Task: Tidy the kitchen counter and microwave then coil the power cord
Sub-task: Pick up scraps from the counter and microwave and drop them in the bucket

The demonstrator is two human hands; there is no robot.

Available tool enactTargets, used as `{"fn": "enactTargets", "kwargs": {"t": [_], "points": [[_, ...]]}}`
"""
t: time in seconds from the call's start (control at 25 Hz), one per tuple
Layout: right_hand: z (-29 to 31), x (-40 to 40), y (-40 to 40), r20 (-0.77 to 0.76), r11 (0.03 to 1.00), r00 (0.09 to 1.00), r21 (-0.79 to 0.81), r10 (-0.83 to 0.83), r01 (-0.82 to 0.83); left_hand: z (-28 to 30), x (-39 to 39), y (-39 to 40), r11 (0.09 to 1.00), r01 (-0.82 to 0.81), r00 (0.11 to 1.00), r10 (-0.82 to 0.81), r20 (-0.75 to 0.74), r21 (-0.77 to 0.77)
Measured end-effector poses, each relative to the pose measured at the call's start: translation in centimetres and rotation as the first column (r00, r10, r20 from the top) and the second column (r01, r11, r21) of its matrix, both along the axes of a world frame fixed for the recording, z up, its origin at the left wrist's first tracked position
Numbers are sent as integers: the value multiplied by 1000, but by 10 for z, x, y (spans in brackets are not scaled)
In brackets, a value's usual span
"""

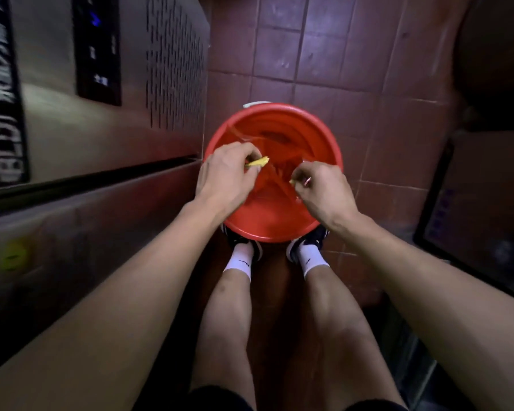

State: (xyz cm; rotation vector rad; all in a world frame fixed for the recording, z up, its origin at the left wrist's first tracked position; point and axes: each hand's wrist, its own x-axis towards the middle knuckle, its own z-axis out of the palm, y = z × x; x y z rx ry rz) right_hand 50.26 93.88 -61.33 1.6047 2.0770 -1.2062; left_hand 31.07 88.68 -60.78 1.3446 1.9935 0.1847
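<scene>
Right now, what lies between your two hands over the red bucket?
In the head view, nothing solid: between the left hand, pinching a yellow scrap, and the right hand shows only the open inside of the red bucket.

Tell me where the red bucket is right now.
In the head view the red bucket stands on the tiled floor at centre frame, just ahead of the person's shoes, beside the metal appliance on the left, under both hands.
</scene>
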Motion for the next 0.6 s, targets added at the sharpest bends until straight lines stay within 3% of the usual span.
{"fn": "enactTargets", "kwargs": {"t": [0.28, 0.6], "points": [[-58, 0, -7, 8, 999, 1000, 23, 24, -24, -62, 3, 27, 989, 143, 990, -143, -16, 46], [-86, 12, -5, 10, 1000, 1000, -6, -27, 27, -92, 8, 45, 950, 303, 949, -309, -67, -79]]}}
